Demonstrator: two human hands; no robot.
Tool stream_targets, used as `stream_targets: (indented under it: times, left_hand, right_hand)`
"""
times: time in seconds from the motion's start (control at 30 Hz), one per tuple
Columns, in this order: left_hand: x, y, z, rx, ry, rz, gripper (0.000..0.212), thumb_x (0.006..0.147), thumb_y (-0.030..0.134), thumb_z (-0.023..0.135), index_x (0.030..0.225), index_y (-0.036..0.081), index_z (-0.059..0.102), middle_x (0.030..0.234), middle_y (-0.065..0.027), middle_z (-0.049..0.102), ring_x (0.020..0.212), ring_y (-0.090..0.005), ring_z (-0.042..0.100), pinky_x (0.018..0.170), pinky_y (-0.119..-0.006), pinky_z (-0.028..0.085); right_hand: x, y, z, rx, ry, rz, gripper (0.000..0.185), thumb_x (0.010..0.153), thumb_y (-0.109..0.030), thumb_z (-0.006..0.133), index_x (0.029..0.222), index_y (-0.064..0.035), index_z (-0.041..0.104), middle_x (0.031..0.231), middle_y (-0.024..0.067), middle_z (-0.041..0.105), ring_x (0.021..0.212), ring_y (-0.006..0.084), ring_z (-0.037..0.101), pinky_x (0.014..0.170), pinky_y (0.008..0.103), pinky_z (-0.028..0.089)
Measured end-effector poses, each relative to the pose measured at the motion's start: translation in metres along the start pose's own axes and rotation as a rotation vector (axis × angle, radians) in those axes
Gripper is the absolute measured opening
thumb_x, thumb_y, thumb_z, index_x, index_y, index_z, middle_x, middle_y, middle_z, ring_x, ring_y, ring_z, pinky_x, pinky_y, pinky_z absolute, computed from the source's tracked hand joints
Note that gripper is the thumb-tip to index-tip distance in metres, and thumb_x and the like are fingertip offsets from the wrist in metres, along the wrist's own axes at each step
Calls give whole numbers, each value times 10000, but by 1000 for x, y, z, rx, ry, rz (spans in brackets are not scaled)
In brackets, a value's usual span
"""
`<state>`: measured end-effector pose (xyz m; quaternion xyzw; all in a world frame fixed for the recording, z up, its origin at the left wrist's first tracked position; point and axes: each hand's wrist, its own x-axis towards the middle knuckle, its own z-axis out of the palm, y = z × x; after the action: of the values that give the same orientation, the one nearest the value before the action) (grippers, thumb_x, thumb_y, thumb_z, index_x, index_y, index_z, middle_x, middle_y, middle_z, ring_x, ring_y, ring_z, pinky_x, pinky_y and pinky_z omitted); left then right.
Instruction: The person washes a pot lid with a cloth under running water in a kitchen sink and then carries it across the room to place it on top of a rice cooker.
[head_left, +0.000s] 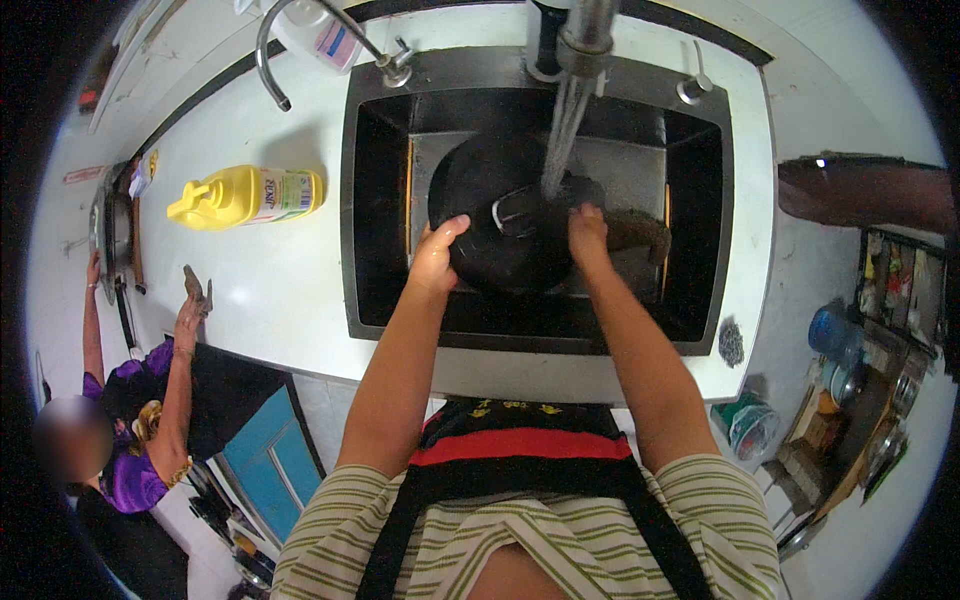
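Observation:
A round black lid or pan (480, 255) with a raised handle-like part at its middle is tilted in the dark sink (536, 337). My left hand (439, 255) grips its left edge, thumb on top, wet. Water runs from the faucet (589, 37) onto its right part. My right hand (589, 232) is at that side, fingers bent around a dark cloth or scrubber (585, 193), which is blurred. To the right of this hand, a dark brownish cloth-like thing (637, 232) lies in the sink.
A yellow detergent bottle (251, 199) lies on the white counter at left, below a curved small tap (274, 75). A steel wool pad (730, 342) sits at the counter's right corner. Another person (142, 420) stands at far left, one hand on the counter. Shelves (847, 420) stand at right.

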<state>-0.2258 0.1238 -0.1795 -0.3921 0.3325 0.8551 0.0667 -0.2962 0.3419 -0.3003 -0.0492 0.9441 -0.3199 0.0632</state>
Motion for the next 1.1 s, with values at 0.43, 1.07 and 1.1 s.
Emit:
stream_targets:
  times: [0.43, 1.07, 1.1]
  left_hand:
    - [11, -4, 10, -345, -432, -337, 337, 790, 348, 539, 966, 62, 557, 926, -119, 606, 866, -276, 562, 793, -409, 442]
    - [18, -11, 13, 70, -55, -77, 529, 817, 551, 416, 1039, 90, 546, 987, -106, 588, 909, -273, 551, 818, -398, 443]
    - [12, -8, 10, 28, -210, -181, 517, 823, 549, 408, 992, 87, 566, 946, -110, 599, 881, -275, 559, 808, -396, 448]
  right_hand:
    - [-68, -168, -86, 167, -67, -364, 207, 700, -253, 593, 781, -66, 557, 774, 113, 488, 758, 289, 462, 660, 409, 387]
    - [-75, -169, -69, 244, -216, -156, 204, 667, -93, 581, 863, -46, 550, 1011, 170, 437, 914, 337, 452, 763, 414, 423]
    - [-75, -174, -67, 246, -214, -211, 191, 668, -91, 581, 850, -43, 554, 1004, 158, 451, 897, 321, 466, 748, 398, 435]
